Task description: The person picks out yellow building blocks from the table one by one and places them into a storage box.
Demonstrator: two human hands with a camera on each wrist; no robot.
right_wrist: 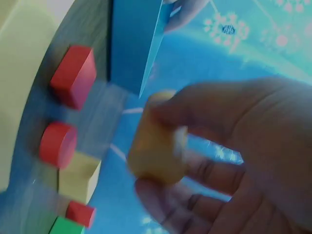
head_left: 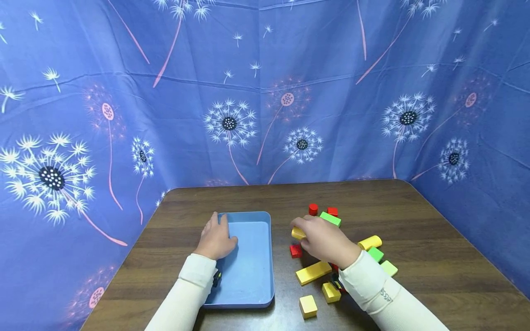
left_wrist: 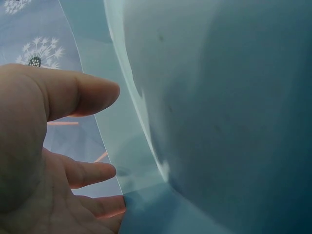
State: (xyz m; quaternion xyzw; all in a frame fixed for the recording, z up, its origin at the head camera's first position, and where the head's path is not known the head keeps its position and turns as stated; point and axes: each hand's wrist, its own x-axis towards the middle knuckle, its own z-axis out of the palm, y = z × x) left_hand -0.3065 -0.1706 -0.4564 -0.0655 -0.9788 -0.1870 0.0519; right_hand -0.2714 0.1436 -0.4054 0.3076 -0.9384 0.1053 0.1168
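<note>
Left hand [head_left: 216,241], fingers loosely extended, at the left rim of the blue tray [head_left: 250,264]; right of tray, yellow rounded block [head_left: 297,233] pinched in right hand [head_left: 327,240], apparently one picked up, other coloured blocks [head_left: 313,273] there left to take.

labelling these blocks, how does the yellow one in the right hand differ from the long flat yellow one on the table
The held yellow block is rounded; the flat yellow block has straight edges. The right hand grips the held yellow block, while the flat yellow block lies on the table. Both are yellow.
</note>
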